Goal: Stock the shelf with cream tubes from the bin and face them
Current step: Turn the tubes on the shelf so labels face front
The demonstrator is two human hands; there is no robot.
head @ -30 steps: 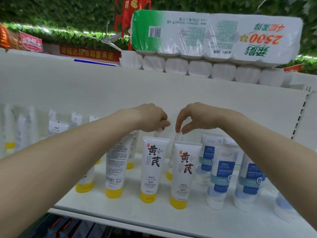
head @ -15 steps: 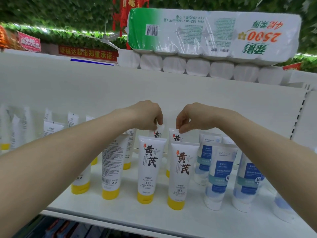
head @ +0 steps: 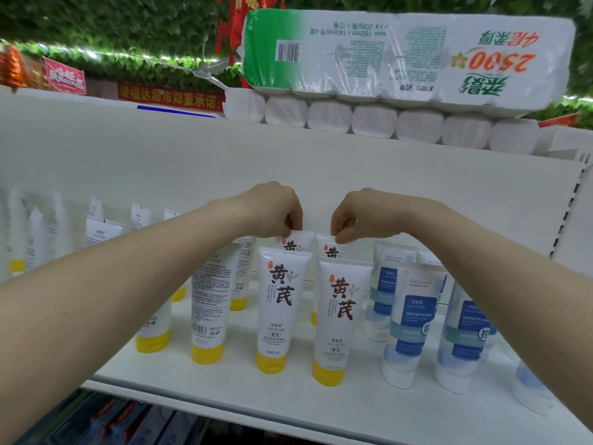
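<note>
Two rear tubes point(head: 296, 240) point(head: 330, 248) pinched at tops by fingers point(head: 290, 224).

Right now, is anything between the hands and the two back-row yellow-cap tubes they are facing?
Nothing visible. The left hand already pinches the top of the left rear tube, and the right hand pinches the right rear tube. The two front tubes stand lower, in front, not blocking the grip.

Both hands point(head: 316, 216) turned rear tubes point(head: 296, 241) labels forward
</note>
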